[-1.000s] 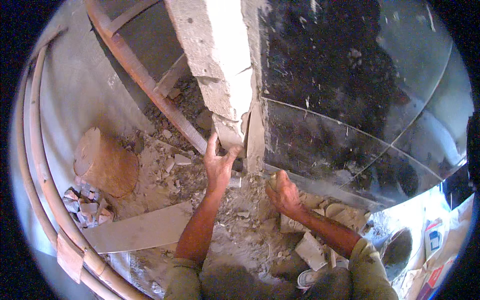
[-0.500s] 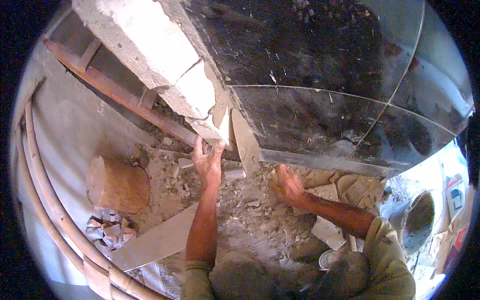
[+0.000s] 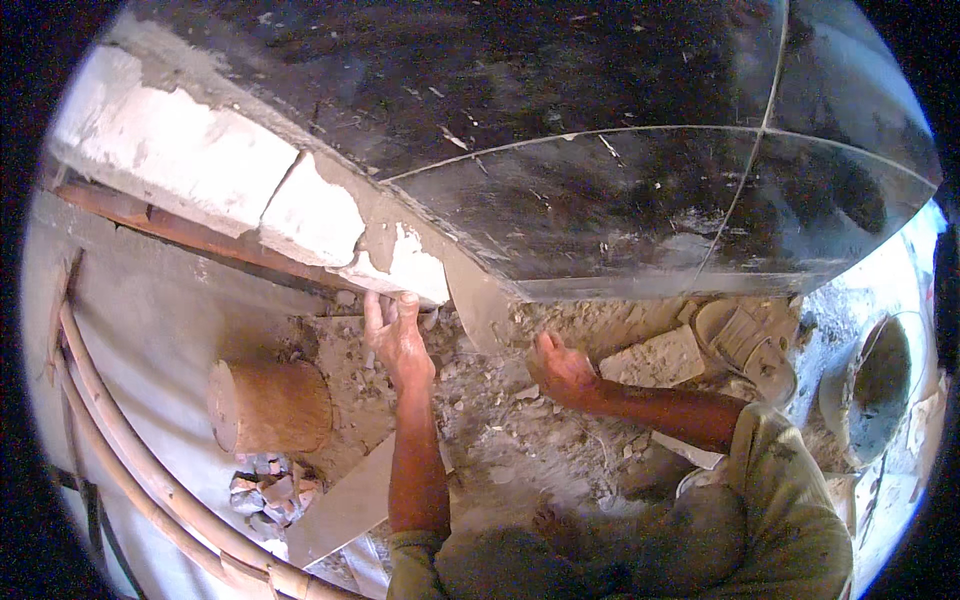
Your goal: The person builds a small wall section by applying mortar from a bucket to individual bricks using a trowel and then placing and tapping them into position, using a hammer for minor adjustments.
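Masonry end block (image 3: 400, 268): was at pale column's (image 3: 190, 150) lower end, beside black tiles (image 3: 610, 220) | probably heavy, stiff, chip-prone; broad faces seemed safest hold | left hand (image 3: 402, 355) touched it, whether grip clamped could not be told | right hand (image 3: 565, 374) curled, closure unclear

The bare left hand (image 3: 402, 350) points toward twelve o'clock, thumb (image 3: 408, 314) and fingers (image 3: 374, 314) raised and parted, the bare left forearm (image 3: 417, 465) nearly straight at six o'clock below it. The bare right hand (image 3: 563, 372) curls fist-like, the bare right forearm (image 3: 670, 414) extending between three and four o'clock.
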### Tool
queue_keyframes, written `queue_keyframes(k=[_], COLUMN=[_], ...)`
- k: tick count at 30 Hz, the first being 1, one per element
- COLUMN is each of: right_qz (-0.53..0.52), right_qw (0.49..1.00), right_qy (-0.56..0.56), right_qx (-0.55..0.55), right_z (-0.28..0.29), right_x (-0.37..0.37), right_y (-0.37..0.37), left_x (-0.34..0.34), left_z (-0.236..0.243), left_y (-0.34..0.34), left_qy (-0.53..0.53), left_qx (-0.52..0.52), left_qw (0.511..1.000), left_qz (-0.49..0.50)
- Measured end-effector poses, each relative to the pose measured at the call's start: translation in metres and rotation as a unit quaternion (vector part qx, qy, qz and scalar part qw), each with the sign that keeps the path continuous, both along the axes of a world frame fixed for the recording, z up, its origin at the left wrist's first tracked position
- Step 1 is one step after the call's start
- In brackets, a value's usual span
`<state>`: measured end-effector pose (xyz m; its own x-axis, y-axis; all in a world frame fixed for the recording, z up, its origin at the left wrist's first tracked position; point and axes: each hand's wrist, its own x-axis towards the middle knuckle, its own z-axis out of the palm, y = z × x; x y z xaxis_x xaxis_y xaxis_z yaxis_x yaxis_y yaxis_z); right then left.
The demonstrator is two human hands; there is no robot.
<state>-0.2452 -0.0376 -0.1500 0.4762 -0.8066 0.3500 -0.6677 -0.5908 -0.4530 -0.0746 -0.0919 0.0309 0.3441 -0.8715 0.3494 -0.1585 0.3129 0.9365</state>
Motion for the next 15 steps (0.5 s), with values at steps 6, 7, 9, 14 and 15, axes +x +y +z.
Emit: queue_keyframes(k=[6, 7, 9, 14, 15], right_qz=[-0.01, 0.011, 0.038, -0.012, -0.053], right_qw=[0.982, 0.996, 0.984, 0.988, 0.969], right_qy=[0.153, -0.004, -0.163, -0.103, -0.186], right_qx=[-0.113, -0.088, -0.058, 0.117, 0.151], right_z=[-0.021, -0.019, -0.025, -0.01, -0.007], right_x=[-0.005, -0.011, -0.014, -0.014, -0.015], right_y=[0.031, 0.036, 0.042, 0.031, 0.024], left_x=[0.003, 0.003, 0.006, 0.002, -0.001], left_z=[-0.008, -0.009, -0.009, -0.006, -0.006], left_y=[-0.004, -0.005, -0.004, 0.003, 0.003], left_qy=[0.043, 0.042, 0.039, 0.044, 0.047], left_qx=[-0.017, -0.017, -0.026, -0.009, -0.016], left_qw=[0.998, 0.998, 0.998, 0.999, 0.999], left_qz=[-0.032, -0.031, -0.035, -0.026, -0.022])
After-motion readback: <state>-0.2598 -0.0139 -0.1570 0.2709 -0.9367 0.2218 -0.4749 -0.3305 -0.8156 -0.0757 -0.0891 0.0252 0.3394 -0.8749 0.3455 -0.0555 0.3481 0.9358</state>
